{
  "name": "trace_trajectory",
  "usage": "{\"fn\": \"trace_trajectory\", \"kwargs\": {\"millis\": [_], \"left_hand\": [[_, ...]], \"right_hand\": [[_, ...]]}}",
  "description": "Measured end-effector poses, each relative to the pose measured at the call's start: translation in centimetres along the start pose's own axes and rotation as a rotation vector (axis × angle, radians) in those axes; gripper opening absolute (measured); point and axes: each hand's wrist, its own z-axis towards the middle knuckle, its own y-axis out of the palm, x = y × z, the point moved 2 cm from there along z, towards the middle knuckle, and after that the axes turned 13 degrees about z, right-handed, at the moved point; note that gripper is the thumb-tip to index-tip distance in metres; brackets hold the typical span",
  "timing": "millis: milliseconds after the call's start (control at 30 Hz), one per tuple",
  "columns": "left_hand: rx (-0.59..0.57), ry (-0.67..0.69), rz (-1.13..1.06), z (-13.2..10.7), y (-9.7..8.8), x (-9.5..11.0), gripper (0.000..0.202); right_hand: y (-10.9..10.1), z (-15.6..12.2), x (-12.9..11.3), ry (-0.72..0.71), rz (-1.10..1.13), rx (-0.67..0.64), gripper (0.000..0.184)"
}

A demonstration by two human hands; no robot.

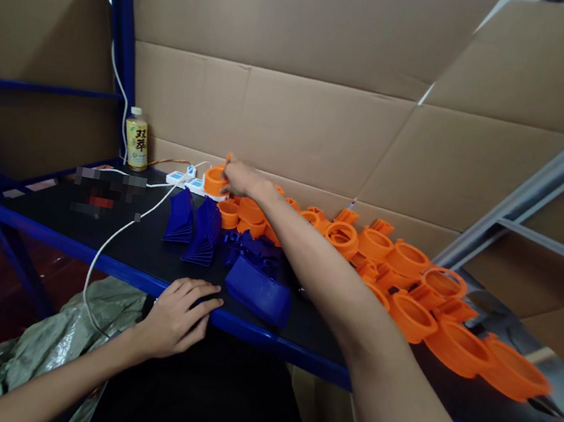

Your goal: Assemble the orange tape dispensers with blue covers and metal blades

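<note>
My right hand [240, 177] reaches far across the black shelf [111, 217] and closes its fingers on an orange ring part [215, 181] beside the white power strip [189, 182]. My left hand [178, 315] rests on the blue front edge of the shelf, fingers bent and slightly apart, holding nothing. Just right of it lies a blue plastic part [258, 290]. Two stacks of blue fan-shaped parts [195, 223] stand between the hands. Several orange rings [409, 292] stretch in a band toward the right.
A drink bottle [137, 139] stands at the back left against cardboard walls [308, 63]. A white cable [117, 233] runs from the power strip over the front edge. Crumpled plastic sheeting [51, 345] lies below left. A grey metal brace [548, 185] slants on the right.
</note>
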Motion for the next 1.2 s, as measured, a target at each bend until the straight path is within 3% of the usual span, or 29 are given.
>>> {"fn": "trace_trajectory", "kwargs": {"millis": [133, 200, 267, 333, 433, 533, 633, 767, 867, 967, 1033, 1200], "left_hand": [[0.027, -0.096, -0.233, -0.1, -1.0, 0.1, 0.036], [0.063, -0.232, -0.453, 0.1, -1.8, -0.1, 0.033], [0.131, -0.45, -0.739, 0.7, -2.8, -0.4, 0.035], [0.214, -0.661, -1.125, 1.5, -3.9, -0.6, 0.049], [0.249, -0.867, -1.569, 2.7, -5.7, -0.2, 0.063], [0.053, -1.002, -1.829, 3.5, -6.9, 1.1, 0.07], [-0.076, -1.08, -1.914, 3.9, -7.3, 2.4, 0.061], [-0.1, -1.108, -1.902, 4.3, -6.6, 2.9, 0.052], [-0.165, -1.047, -1.83, 4.4, -5.7, 3.1, 0.043], [-0.272, -0.974, -1.805, 4.4, -4.8, 3.9, 0.037], [-0.328, -0.95, -1.809, 4.5, -4.4, 4.6, 0.034], [-0.382, -0.933, -1.815, 4.9, -3.5, 5.7, 0.029]], "right_hand": [[-4.1, -3.1, -1.0, -0.084, 0.033, 0.159, 0.027], [-5.6, -6.3, -2.4, -0.206, 0.12, 0.284, 0.025], [-5.8, -10.7, -4.3, -0.341, 0.236, 0.38, 0.023], [-4.5, -15.7, -6.5, -0.435, 0.373, 0.456, 0.021], [-0.4, -22.9, -9.5, -0.473, 0.495, 0.451, 0.017], [4.2, -27.8, -11.6, -0.414, 0.493, 0.315, 0.021], [6.5, -30.6, -12.0, -0.343, 0.456, 0.277, 0.025], [5.4, -32.9, -9.4, -0.281, 0.348, 0.405, 0.038], [3.8, -33.9, -4.8, -0.06, 0.137, 0.517, 0.029], [3.7, -34.0, -0.1, 0.155, -0.095, 0.429, 0.026], [4.3, -33.7, 2.0, 0.221, -0.179, 0.367, 0.027], [5.5, -32.6, 3.6, 0.267, -0.218, 0.305, 0.025]]}}
